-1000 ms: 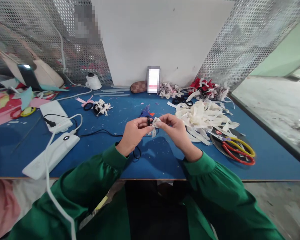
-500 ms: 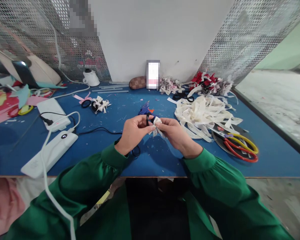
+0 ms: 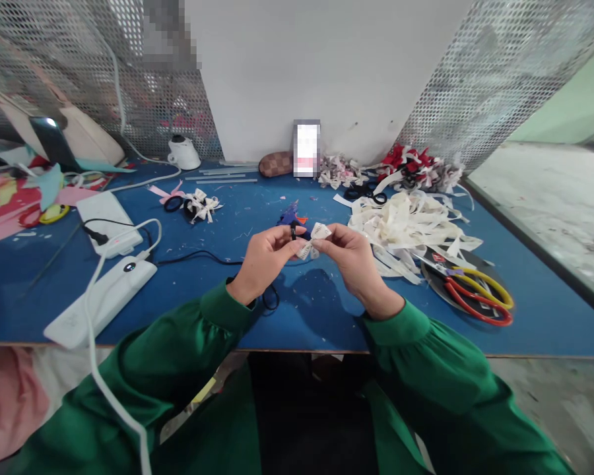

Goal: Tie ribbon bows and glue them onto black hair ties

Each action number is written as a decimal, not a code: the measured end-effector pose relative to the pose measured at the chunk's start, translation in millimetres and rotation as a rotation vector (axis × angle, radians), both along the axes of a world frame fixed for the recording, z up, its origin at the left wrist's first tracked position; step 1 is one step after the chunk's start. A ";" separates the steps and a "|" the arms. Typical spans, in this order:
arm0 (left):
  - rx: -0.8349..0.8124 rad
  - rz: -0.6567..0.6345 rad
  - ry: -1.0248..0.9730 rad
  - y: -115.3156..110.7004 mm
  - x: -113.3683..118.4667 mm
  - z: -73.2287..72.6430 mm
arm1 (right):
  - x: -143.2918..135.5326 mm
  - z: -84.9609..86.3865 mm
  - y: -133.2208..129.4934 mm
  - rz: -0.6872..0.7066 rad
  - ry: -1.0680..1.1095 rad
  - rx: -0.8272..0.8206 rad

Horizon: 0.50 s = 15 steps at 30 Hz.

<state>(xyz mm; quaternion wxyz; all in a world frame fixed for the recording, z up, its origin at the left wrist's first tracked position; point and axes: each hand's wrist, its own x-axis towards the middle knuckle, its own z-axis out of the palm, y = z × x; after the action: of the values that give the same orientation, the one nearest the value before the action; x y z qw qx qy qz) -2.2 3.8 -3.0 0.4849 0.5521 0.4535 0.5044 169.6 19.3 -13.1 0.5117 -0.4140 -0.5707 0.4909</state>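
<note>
Between my hands is a small white ribbon bow [image 3: 321,231] with dark print on it. My left hand [image 3: 264,259] is closed, holding a black hair tie [image 3: 293,230] near its fingertips, with the thumb against the left part of the bow. Thumb and fingers of my right hand [image 3: 354,260] pinch the bow from the right side. Whether the bow is fixed to the hair tie cannot be made out. Just beyond my fingers lies a blue glue gun [image 3: 290,214] with an orange trigger, partly hidden by my left hand.
White ribbon strips [image 3: 406,221] are heaped at right, beside scissors with red and yellow handles [image 3: 480,297]. Finished-looking bows on hair ties [image 3: 202,206] lie at left. Clear glue sticks [image 3: 222,175], a lit phone [image 3: 306,148] and a white power bank [image 3: 101,303] with cables are around.
The bow has turned and spread between my hands, so its printed loops show more plainly. My right fingers have shifted along it; the hair tie stays in my left hand.
</note>
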 end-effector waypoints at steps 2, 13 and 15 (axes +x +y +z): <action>-0.014 -0.021 -0.029 0.4 -0.6 2.2 | 3.4 5.1 -1.4 -0.035 -0.044 0.108; 0.102 -0.069 0.169 -5.8 -1.9 6.3 | 9.3 14.1 -7.7 0.006 -0.182 0.423; 0.195 -0.064 0.295 -7.8 -3.4 9.7 | 9.9 12.7 -6.8 -0.005 -0.173 0.398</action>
<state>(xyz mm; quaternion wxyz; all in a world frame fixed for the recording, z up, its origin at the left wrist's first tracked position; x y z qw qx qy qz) -5.6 -4.0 6.6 0.3730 0.6786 0.4511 0.4437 179.6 12.6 -0.4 0.5338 -0.3470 -0.6970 0.3299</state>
